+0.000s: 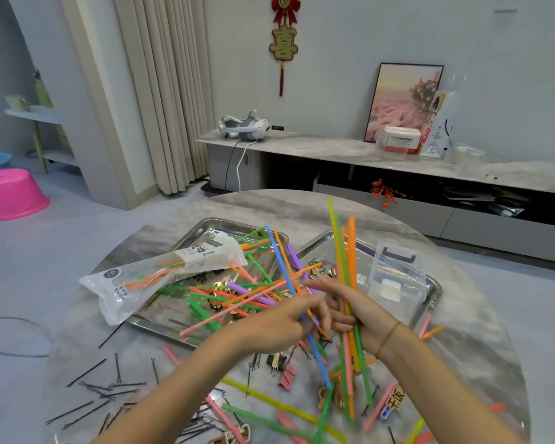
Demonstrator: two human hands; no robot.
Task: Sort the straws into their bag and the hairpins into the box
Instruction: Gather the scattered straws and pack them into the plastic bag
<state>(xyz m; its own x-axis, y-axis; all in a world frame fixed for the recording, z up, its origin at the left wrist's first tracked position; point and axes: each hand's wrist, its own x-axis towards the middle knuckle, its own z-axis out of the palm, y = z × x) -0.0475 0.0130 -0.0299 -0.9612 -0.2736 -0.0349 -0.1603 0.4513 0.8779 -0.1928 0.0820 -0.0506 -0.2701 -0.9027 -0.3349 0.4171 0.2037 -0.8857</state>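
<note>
My right hand (361,315) grips an upright bundle of straws (346,257) in orange, green and yellow over the right tray. My left hand (289,322) pinches a blue straw (282,261) and holds it against that bundle. Many loose coloured straws (237,293) lie across the left tray (151,318). The clear straw bag (148,277), with a few straws inside, lies over the left tray's far left corner. A clear plastic box (398,274) stands in the right tray (436,293). Black hairpins (109,389) are scattered on the table at the near left.
More straws (279,421), binder clips (284,370) and gold clips lie on the round marble table (481,344) near my arms. A low cabinet (334,152) with a headset stands behind. A pink tub (10,193) sits on the floor at left.
</note>
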